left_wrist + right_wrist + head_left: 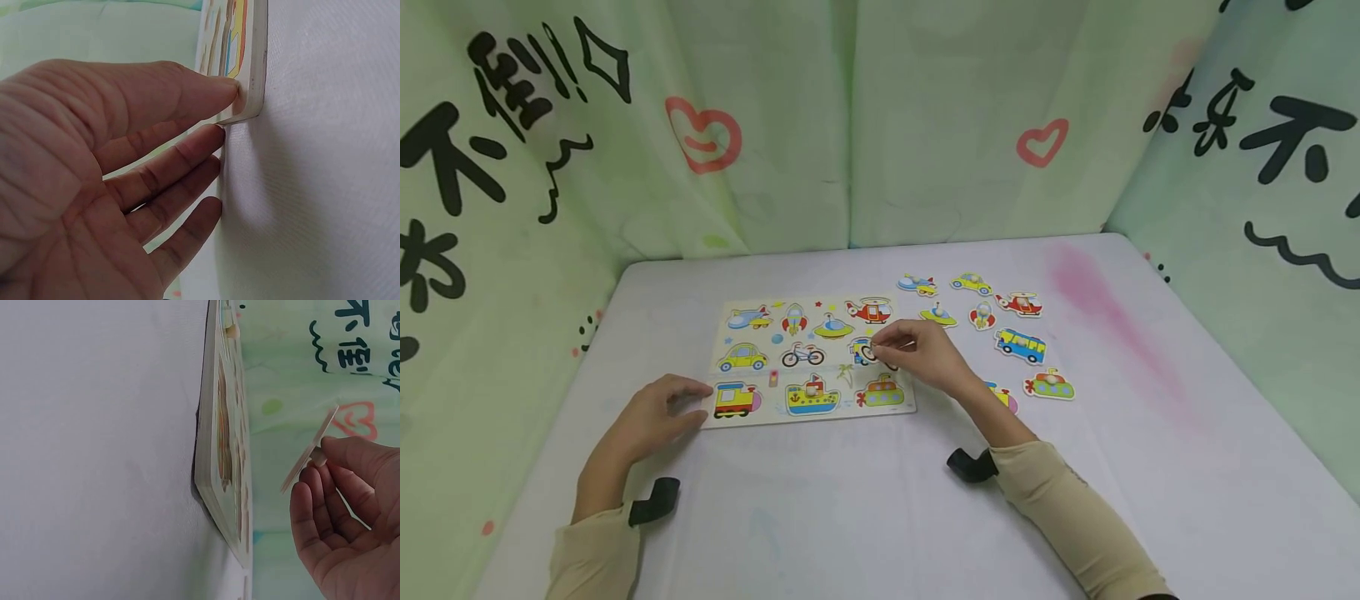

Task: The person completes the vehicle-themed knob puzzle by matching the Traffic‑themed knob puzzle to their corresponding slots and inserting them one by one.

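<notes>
A wooden puzzle board (775, 373) printed with vehicles lies flat on the table. My left hand (658, 417) is at its near left corner; in the left wrist view the thumb (206, 95) touches the corner, while several fairly straight fingers (194, 147) rest by the edge. Above the board's right part, my right hand (925, 357) pinches a thin puzzle piece (297, 470) by its small knob (319, 456). The piece is tilted and clear of the board in the right wrist view. Dark wheels showing past the fingers look like a bicycle's; the rest is hidden.
Loose pieces lie right of the board: a plane (917, 285), car (972, 283), helicopter (1021, 304), saucer (938, 315), rocket (982, 316), bus (1021, 346) and submarine (1049, 384). The right forearm partly covers a train piece (1004, 397). Fabric curtains (880, 125) stand behind the table.
</notes>
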`<state>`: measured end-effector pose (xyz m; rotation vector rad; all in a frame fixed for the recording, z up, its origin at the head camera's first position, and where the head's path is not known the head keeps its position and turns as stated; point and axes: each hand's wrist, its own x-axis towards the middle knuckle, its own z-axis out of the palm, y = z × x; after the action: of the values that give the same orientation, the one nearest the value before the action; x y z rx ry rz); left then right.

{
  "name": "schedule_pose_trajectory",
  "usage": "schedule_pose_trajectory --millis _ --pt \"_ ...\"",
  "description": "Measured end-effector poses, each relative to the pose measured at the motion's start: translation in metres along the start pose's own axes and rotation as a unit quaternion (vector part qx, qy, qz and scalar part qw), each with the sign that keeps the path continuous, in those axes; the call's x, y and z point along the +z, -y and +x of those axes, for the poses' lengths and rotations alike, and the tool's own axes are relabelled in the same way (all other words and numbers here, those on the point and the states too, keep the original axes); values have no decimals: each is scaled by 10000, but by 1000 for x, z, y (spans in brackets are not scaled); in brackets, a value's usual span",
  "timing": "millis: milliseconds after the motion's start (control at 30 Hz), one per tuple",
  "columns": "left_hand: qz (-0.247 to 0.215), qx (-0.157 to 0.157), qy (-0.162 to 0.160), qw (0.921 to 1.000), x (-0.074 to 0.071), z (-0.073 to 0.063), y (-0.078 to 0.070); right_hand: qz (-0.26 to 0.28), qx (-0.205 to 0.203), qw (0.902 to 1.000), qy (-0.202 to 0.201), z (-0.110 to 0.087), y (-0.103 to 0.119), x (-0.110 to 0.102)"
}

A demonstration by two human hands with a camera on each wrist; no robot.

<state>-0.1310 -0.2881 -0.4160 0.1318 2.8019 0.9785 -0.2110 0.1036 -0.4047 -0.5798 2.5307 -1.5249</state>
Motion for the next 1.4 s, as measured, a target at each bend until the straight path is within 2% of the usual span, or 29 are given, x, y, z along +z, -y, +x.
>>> schedule_pose_trajectory --millis 233,733,933,1400 --pt "-15 67 -17 10000 1 1 0 43 -8 10000 55 4 4 6" --pt "66 -210 48 9997 2 1 -3 137 46 9996 247 11 14 22" --pt "114 -289 67 9995 1 0 -3 121 -59 9994 308 16 18 29" --pt "150 -224 61 9996 0 0 -1 195 -138 9989 414 25 21 42"
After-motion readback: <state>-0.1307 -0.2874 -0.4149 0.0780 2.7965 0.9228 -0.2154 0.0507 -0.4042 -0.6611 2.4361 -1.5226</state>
